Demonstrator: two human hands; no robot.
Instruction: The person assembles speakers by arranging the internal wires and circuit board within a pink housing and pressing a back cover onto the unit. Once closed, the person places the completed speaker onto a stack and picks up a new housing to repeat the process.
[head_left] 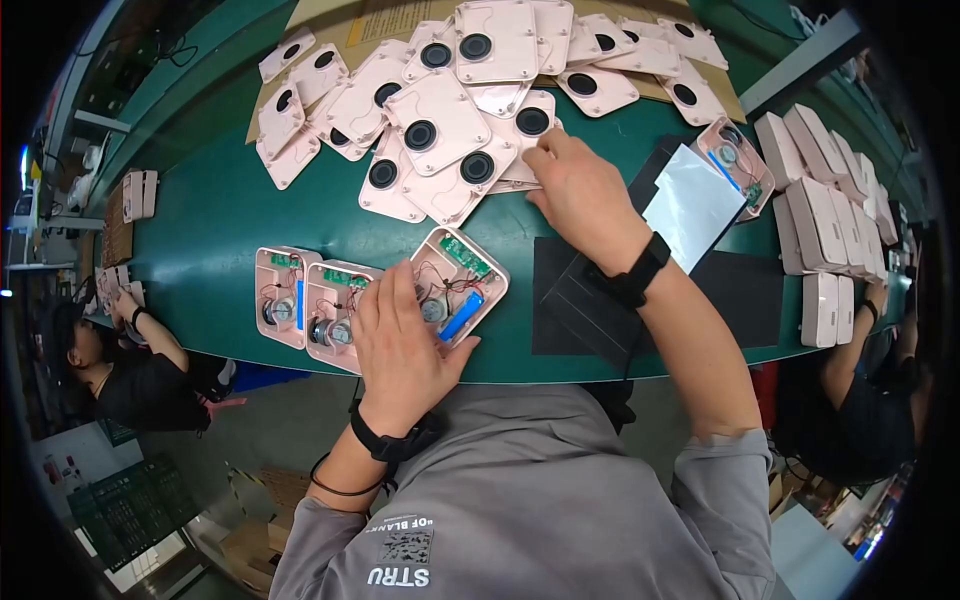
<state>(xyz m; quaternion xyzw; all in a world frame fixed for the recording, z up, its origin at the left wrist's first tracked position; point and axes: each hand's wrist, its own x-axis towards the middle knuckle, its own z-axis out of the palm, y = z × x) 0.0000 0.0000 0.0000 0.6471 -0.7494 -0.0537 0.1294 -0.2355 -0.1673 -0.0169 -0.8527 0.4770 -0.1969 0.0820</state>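
Note:
My left hand (400, 335) grips an open pink housing (493, 290) near the table's front edge, fingers along its left side and thumb at its near corner. Inside it show a green circuit board (464, 256), a blue cylindrical battery (461, 317), red and black wires and a round silver part, partly covered by the hand. Reaching to the pile, my right hand (580, 190) has its fingers and thumb curled at the edge of a pink cover (535, 105) with a black ring. The exact contact of its fingertips is hard to see.
More open housings (278, 260) stand left of my left hand. Many pink covers (440, 120) overlap on cardboard at the back. Black sheets (700, 300), a silvery sheet (692, 205) and another open housing (738, 165) lie right. Closed pink cases (820, 225) are stacked far right. People sit at both sides.

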